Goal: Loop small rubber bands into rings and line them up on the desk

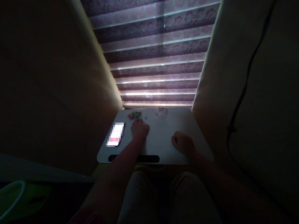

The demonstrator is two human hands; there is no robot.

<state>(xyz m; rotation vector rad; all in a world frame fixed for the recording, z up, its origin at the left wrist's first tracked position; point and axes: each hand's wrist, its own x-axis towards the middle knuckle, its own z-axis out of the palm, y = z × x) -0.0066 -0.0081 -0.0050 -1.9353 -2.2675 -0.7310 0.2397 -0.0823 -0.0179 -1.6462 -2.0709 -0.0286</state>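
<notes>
A pile of small multicoloured elastic bands [135, 115] lies at the back left of a white lap table [161, 140]. My left hand [140, 128] reaches to the near edge of this pile, palm down, its thumb apart from the fingers; the fingertips are dim against the bands. One loose pale band [146, 118] lies just right of the pile. Farther right stands a clear round bowl [161, 114] with something small and pinkish near its top. My right hand [183, 142] rests closed on the right half of the table; whatever its curled fingers hold, if anything, is hidden.
A phone with a lit screen [115, 134] lies at the table's left side. Along the near edge runs a dark slot [148, 159]. Walls rise on both sides, with a striped blind [158, 68] behind. A black cable [245, 84] hangs right; a green tub [28, 199] stands lower left.
</notes>
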